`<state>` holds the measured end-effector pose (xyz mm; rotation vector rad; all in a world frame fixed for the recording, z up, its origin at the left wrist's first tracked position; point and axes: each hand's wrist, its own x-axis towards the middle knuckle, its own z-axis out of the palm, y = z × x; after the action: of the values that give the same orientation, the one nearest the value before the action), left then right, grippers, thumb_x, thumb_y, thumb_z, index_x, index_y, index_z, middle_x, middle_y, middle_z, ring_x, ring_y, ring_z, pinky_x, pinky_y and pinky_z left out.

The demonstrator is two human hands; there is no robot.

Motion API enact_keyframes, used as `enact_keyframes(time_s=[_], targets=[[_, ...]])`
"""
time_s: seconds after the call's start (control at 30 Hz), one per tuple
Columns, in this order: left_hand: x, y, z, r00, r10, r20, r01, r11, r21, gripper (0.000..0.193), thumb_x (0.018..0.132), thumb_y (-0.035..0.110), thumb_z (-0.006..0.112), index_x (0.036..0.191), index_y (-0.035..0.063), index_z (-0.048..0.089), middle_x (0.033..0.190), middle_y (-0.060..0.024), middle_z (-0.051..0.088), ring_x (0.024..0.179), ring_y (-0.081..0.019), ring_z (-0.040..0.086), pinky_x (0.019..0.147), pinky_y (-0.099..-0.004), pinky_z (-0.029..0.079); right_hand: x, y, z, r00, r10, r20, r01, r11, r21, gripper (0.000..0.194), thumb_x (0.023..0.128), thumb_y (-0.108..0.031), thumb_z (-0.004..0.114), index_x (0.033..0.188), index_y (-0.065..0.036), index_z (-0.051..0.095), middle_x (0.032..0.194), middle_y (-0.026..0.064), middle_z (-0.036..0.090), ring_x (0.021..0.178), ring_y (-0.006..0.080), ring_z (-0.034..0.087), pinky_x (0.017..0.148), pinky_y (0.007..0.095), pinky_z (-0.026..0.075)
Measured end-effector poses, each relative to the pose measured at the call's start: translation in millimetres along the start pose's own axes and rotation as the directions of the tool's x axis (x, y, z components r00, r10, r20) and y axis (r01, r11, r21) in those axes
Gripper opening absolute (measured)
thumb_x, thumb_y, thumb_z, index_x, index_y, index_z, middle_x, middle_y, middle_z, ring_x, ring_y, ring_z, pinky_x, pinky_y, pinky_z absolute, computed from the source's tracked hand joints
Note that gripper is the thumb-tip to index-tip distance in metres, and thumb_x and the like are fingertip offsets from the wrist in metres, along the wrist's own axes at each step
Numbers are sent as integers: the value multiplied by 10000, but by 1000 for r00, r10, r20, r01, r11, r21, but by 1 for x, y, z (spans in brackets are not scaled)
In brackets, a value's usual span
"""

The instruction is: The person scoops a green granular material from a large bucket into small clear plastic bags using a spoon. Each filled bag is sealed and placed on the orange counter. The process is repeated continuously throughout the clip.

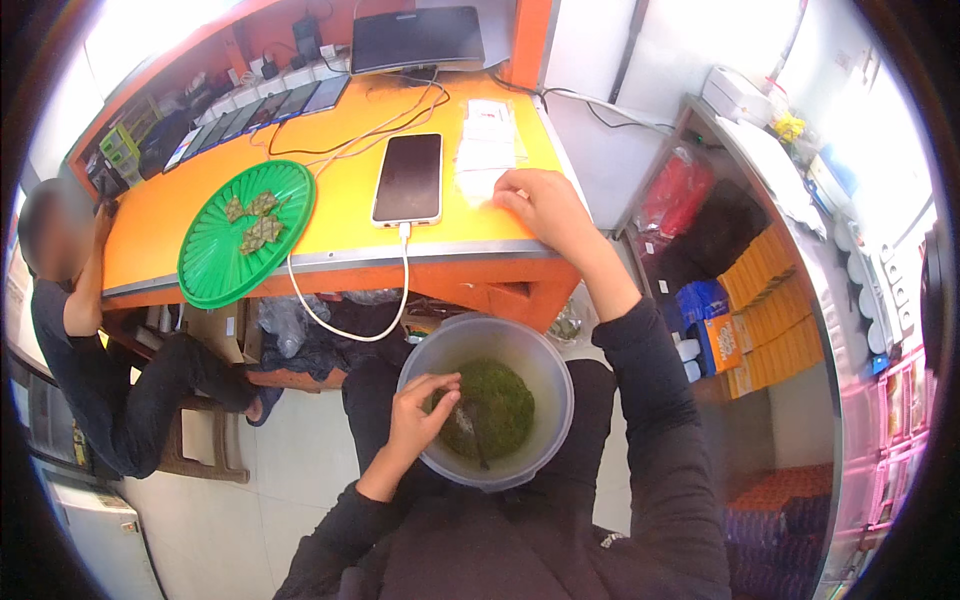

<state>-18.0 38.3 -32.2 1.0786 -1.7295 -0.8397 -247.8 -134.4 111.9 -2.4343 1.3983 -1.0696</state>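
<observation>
A translucent plastic tub (556, 405) rests on my lap between my knees. It holds a moist green mass (504, 390) with a whitish patch, and a dark spoon (480, 442) leans in it. My left hand (421, 411) hangs over the tub's left side, thumb and fingertips slightly apart, with nothing visible between them. Over the orange table, my right hand (544, 208) has curled fingers beside white papers in a clear plastic sleeve (486, 146); whether it pinches anything is hidden. A green ribbed plastic lid (206, 259) overhangs the table edge, bearing several small woven leaf parcels (261, 234).
A smartphone (409, 178) lies on the orange table (345, 225), its white cable (352, 339) looping below the edge. Behind are a row of phones (259, 116) and a monitor (418, 39). Another person (71, 360) sits at left. Stocked shelves (772, 292) stand at right.
</observation>
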Motion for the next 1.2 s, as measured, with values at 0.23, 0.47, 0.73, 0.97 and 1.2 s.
enact_keyframes(time_s=[0.23, 0.47, 0.73, 0.97, 1.2], targets=[[15, 33, -3, 984, 175, 19, -175, 984, 16, 244, 760, 78, 678, 995, 17, 658, 888, -113, 653, 834, -252, 625, 773, -327, 476, -1, 2, 4, 999, -36, -19, 35, 999, -37, 121, 780, -124, 625, 837, -17, 620, 830, 136, 645, 770, 290, 612, 703, 358, 478], [100, 85, 5, 865, 501, 32, -466, 778, 422, 625, 739, 225, 702, 1282, 40, 456, 1226, -198, 471, 1108, -349, 476, 946, -436, 377, 3, 1, -1, 964, -256, 71, 265, 949, -169, 128, 756, -124, 649, 797, -4, 637, 781, 133, 638, 729, 264, 613, 680, 356, 483], [174, 78, 29, 915, 402, -16, -294, 696, 655, 918, 719, 457, 686, 1343, -82, 284, 1254, -230, 448, 1115, -326, 465, 928, -407, 370, -6, 2, -20, 959, 160, -235, -142, 986, 92, 131, 812, -145, 572, 837, -33, 637, 799, 156, 643, 769, 321, 622, 679, 378, 475], [136, 91, 3, 733, 670, 116, -673, 692, 261, 598, 687, 264, 768, 1152, -37, 542, 1012, -192, 595, 927, -314, 574, 817, -380, 438, -106, -68, -40, 998, 62, 27, -67, 964, 256, 87, 788, -83, 611, 855, -28, 621, 828, 123, 655, 741, 302, 629, 701, 376, 479], [47, 35, 4, 884, -274, 378, 465, 586, -663, 162, 842, 140, 648, 910, -7, 643, 787, -62, 644, 681, -122, 597, 642, -269, 496, -160, -67, 11, 886, 400, -234, -268, 854, 446, 260, 759, -21, 652, 1011, -15, 590, 859, 106, 656, 790, 251, 629, 727, 314, 487]])
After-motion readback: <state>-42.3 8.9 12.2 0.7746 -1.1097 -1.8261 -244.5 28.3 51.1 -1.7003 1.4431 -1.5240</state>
